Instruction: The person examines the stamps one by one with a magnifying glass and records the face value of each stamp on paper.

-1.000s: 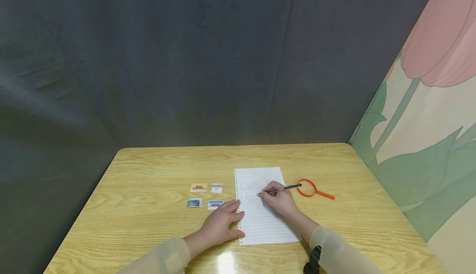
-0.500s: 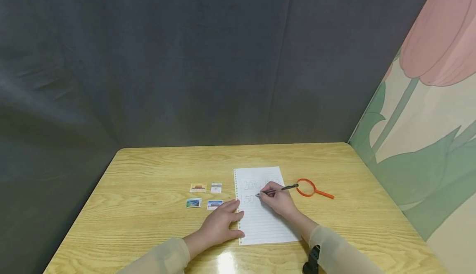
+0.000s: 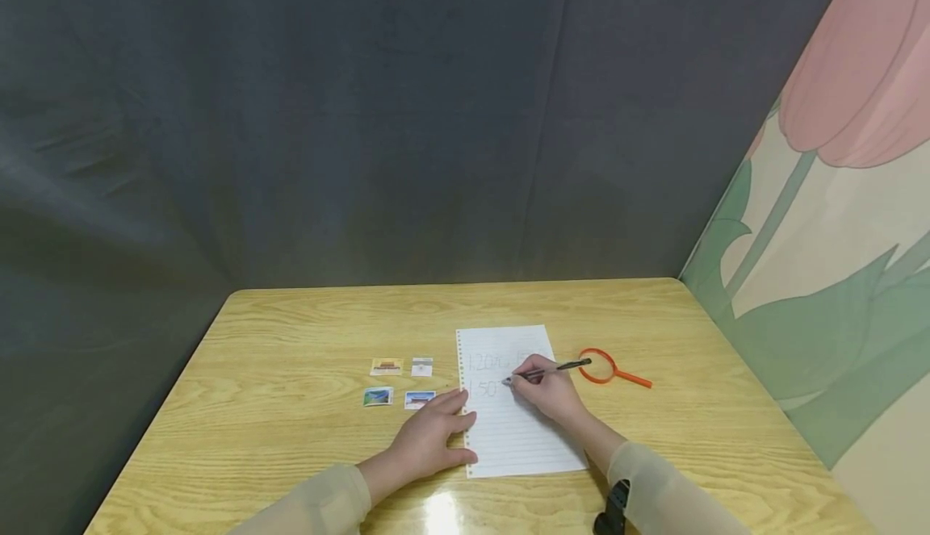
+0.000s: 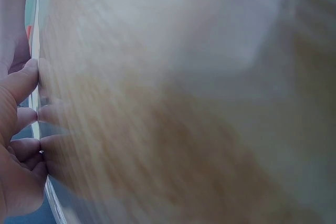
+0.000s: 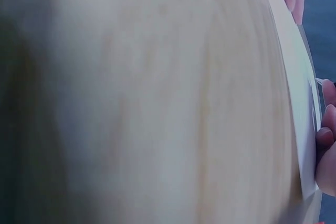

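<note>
A lined sheet of paper (image 3: pixel 523 446) with punched holes down its left edge lies on the table; faint writing that looks like "1.20" and "1.50" stands on its upper lines. My right hand (image 3: pixel 550 392) rests on the sheet and pinches a dark pen (image 3: pixel 563 366), tip at the second written line. With its fingers spread, my left hand (image 3: pixel 430 436) rests across the paper's left edge. Just beyond its fingertips is a blue stamp-like picture (image 3: pixel 419 399), partly covered. In the left wrist view, my left fingers (image 4: pixel 23 80) touch the tabletop; the right wrist view shows curled right fingers (image 5: pixel 328 129).
Three more small stamp-like pictures lie left of the paper: a yellow one (image 3: pixel 387 366), a pale one (image 3: pixel 422 367) and a green-blue one (image 3: pixel 379 396). An orange-red magnifying glass (image 3: pixel 632 378) lies to the right on the wooden table (image 3: pixel 291 422). A dark curtain (image 3: pixel 407 131) hangs behind.
The pen has shifted slightly in my right hand's small movements, and a short stroke shows after "1.50". My left hand and the paper stay in place.
</note>
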`<state>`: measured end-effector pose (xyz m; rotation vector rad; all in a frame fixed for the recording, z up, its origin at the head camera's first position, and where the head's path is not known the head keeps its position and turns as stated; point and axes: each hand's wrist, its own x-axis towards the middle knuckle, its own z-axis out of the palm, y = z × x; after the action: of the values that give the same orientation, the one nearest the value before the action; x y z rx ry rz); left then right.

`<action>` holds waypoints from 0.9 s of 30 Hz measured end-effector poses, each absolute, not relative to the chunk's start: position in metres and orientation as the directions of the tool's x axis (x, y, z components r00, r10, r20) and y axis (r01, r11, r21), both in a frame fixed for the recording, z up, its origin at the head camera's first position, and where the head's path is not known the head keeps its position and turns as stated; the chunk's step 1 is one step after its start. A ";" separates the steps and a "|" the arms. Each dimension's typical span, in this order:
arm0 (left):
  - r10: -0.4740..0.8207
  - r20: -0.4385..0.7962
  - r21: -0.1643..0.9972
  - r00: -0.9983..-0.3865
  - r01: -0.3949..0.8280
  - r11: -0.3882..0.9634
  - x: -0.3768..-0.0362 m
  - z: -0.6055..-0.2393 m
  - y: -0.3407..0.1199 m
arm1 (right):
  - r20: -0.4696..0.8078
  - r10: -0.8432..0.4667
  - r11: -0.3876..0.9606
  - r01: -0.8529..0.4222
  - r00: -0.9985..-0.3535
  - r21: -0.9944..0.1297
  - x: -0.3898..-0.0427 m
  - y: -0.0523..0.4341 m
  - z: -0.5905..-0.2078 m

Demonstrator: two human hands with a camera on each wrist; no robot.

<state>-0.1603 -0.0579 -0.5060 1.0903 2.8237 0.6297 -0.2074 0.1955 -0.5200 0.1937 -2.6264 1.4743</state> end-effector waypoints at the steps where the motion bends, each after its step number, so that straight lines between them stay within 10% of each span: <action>1: 0.653 0.097 0.391 -0.751 0.632 0.669 -0.160 -0.506 -0.058 | 0.165 -0.060 0.511 -0.172 -0.985 -0.842 -0.207 0.195 -0.520; 27: 0.647 0.102 0.398 -0.756 0.627 0.670 -0.161 -0.506 -0.058 | 0.204 -0.102 0.491 -0.228 -0.974 -0.841 -0.205 0.199 -0.520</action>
<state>-0.1606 -0.0580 -0.5058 1.0787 2.8270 0.6456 -0.2051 0.1991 -0.5200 0.2894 -2.6012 1.4961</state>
